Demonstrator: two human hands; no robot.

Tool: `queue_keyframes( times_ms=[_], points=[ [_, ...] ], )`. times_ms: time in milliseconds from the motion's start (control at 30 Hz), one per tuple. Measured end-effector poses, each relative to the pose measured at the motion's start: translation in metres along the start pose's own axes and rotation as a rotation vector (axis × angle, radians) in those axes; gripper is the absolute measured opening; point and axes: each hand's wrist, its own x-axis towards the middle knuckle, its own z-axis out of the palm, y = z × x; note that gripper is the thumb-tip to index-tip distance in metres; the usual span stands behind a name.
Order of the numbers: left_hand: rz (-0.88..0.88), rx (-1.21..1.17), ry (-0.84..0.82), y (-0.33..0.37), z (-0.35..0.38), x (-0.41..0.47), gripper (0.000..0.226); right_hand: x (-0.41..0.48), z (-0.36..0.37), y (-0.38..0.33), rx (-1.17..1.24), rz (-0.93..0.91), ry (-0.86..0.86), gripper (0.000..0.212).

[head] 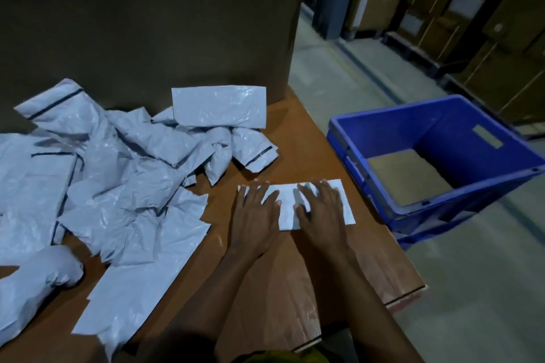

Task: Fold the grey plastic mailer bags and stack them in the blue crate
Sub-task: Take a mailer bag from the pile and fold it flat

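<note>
Beside wooden table (pixel 295 132), blue crate (pixel 460 138) holds a brown sheet (pixel 407 177).

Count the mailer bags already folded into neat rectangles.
2. The front bag lies on the table under the left hand and right hand; the back bag rests at the rear on the crumpled heap. The heap may hide more.

Pile of bags (pixel 118 174) at left on the table (pixel 224 153), folded bag (pixel 287 205) at right, crate (pixel 383 114) further right.

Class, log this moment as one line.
left hand: flat on folded mailer | right hand: same | blue crate: no bags visible
</note>
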Motion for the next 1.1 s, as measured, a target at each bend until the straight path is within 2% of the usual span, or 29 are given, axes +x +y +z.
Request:
queue_keyframes(
  times_ms=[100,200,300,433,533,767,867,933,1100],
  points=[
    [0.014,0.000,0.068,0.007,-0.012,0.001,0.026,-0.004,0.001,-0.005,-0.029,-0.061,0.095,0.037],
    [-0.009,0.068,-0.007,0.011,-0.014,0.000,0.023,-0.011,0.002,-0.012,0.052,-0.006,0.046,0.034],
    [-0.001,0.134,-0.047,0.006,-0.009,-0.001,0.019,-0.021,0.008,-0.016,0.097,0.006,0.078,0.039],
    [0.019,0.160,-0.088,0.003,-0.009,0.001,0.033,-0.012,0.004,-0.018,0.034,-0.009,0.044,0.034],
    [0.031,0.153,-0.109,0.002,-0.013,-0.002,0.024,-0.004,0.004,-0.024,-0.007,-0.054,0.034,0.026],
    [-0.072,-0.045,-0.057,0.006,-0.018,-0.007,0.029,-0.022,0.010,-0.026,0.046,-0.014,0.112,0.030],
    [-0.052,-0.019,-0.042,0.006,-0.018,-0.015,0.027,-0.018,0.003,-0.023,0.117,-0.018,0.038,0.034],
    [-0.040,0.005,-0.065,0.006,-0.020,-0.018,0.036,-0.013,-0.006,-0.020,0.154,-0.034,-0.007,0.035],
    [-0.059,0.088,-0.165,0.014,-0.026,-0.016,0.034,0.001,-0.027,0.002,0.057,0.007,0.012,0.030]
  ],
)
